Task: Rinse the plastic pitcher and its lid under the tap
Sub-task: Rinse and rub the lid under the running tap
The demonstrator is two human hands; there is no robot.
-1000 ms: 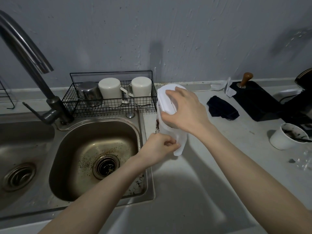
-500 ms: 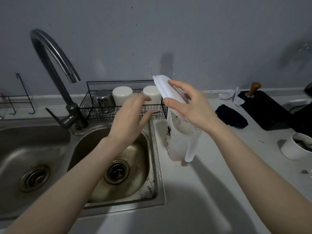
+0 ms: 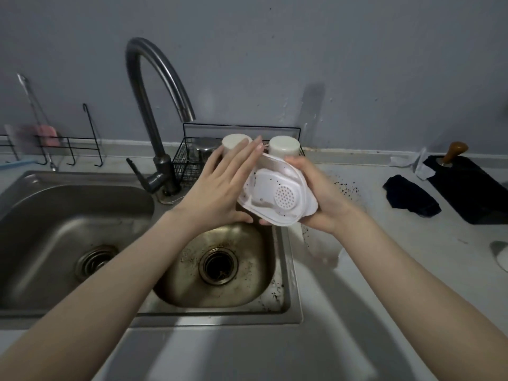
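From my head camera, I hold the white lid [image 3: 277, 195] up over the near right corner of the small sink [image 3: 220, 265], its inner side with the round strainer patch facing me. My right hand [image 3: 320, 199] cups it from the right, fingers wrapped around its far edge and thumb under the near edge. My left hand [image 3: 222, 188] lies flat against the lid's left side, fingers stretched out and together, thumb under the rim. The pitcher [image 3: 320, 246] shows blurred below my right wrist, just right of the sink, on the table [image 3: 384, 270]; I cannot tell if it stands or hangs. The tap [image 3: 154, 105] arches behind the sink, dry. Dark specks dot the sink rim.
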